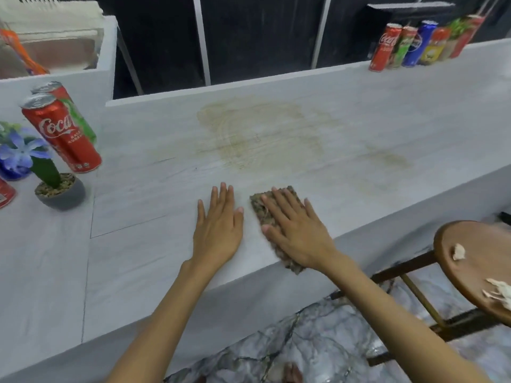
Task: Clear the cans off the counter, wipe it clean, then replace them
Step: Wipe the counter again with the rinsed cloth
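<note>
Pressing cloth [258, 210] onto counter [166, 189] near its front edge with flat, straight-fingered right hand [296, 233]. Resting left hand [218, 228] flat, released, on counter beside cloth. With 2 cans [63, 136] at counter's left end.

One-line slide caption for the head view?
Right hand presses a cloth flat on the counter near a brownish stain, left hand flat beside it; cans stand at both ends.
</note>
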`<action>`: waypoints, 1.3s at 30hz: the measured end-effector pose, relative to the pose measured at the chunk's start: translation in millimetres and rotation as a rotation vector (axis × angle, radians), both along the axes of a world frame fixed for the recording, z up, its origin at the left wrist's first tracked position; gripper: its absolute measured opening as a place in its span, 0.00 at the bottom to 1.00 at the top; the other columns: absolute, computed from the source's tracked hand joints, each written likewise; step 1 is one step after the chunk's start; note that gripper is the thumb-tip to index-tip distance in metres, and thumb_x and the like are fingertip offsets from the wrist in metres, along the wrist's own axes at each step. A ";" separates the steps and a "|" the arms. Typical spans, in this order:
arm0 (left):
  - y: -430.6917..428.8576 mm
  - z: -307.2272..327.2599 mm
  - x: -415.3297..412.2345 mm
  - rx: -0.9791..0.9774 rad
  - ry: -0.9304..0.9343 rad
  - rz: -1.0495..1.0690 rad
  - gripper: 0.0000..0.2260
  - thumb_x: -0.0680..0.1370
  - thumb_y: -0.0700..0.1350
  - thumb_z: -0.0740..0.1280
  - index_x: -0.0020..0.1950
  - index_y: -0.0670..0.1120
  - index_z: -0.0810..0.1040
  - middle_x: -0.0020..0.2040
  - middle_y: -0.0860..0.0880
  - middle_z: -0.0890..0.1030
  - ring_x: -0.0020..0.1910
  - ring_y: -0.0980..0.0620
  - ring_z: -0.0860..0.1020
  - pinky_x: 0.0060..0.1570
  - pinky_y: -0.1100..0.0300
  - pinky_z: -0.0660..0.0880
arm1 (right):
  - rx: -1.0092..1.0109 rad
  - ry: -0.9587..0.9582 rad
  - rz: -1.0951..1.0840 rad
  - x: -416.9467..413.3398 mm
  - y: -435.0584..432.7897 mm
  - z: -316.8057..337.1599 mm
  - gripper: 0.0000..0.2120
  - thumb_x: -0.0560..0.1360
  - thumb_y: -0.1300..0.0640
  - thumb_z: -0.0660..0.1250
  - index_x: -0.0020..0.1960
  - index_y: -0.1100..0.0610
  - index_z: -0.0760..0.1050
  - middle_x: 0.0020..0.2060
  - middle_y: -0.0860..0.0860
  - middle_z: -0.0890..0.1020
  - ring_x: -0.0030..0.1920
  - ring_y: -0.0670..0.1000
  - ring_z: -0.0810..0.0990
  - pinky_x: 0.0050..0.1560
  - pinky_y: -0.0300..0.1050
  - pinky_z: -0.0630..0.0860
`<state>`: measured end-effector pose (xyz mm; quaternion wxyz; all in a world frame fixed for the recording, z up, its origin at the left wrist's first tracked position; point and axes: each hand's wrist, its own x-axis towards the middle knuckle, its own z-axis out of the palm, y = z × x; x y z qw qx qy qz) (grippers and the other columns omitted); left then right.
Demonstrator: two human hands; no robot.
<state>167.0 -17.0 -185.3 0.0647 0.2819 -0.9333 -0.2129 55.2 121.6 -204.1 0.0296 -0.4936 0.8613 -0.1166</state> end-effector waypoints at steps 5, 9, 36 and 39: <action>27.1 2.4 -51.8 0.003 -0.011 -0.077 0.24 0.82 0.51 0.43 0.75 0.47 0.39 0.77 0.51 0.39 0.75 0.56 0.36 0.70 0.56 0.32 | 0.080 -0.090 -0.406 -128.9 72.4 11.8 0.28 0.79 0.41 0.45 0.75 0.46 0.40 0.76 0.47 0.41 0.76 0.48 0.39 0.74 0.56 0.39; 44.7 0.5 -93.9 0.000 -0.027 -0.045 0.24 0.82 0.51 0.43 0.75 0.46 0.38 0.77 0.51 0.39 0.75 0.55 0.36 0.70 0.56 0.31 | 0.070 -0.134 -0.487 -176.9 29.9 21.9 0.29 0.80 0.43 0.46 0.76 0.49 0.42 0.77 0.51 0.43 0.76 0.54 0.40 0.74 0.58 0.40; 98.7 3.2 -230.7 0.007 0.038 0.152 0.24 0.81 0.53 0.44 0.76 0.51 0.42 0.77 0.55 0.43 0.73 0.61 0.37 0.70 0.57 0.30 | 0.011 -0.053 -0.057 -308.6 146.9 9.8 0.29 0.78 0.40 0.48 0.75 0.45 0.43 0.76 0.46 0.44 0.76 0.47 0.39 0.73 0.54 0.38; 97.8 -0.1 -240.0 -0.017 0.028 0.120 0.24 0.81 0.53 0.44 0.75 0.50 0.41 0.77 0.55 0.43 0.73 0.61 0.37 0.70 0.57 0.30 | 0.071 -0.099 -0.303 -369.5 136.7 21.4 0.29 0.79 0.40 0.46 0.76 0.49 0.44 0.77 0.49 0.44 0.76 0.51 0.41 0.74 0.57 0.41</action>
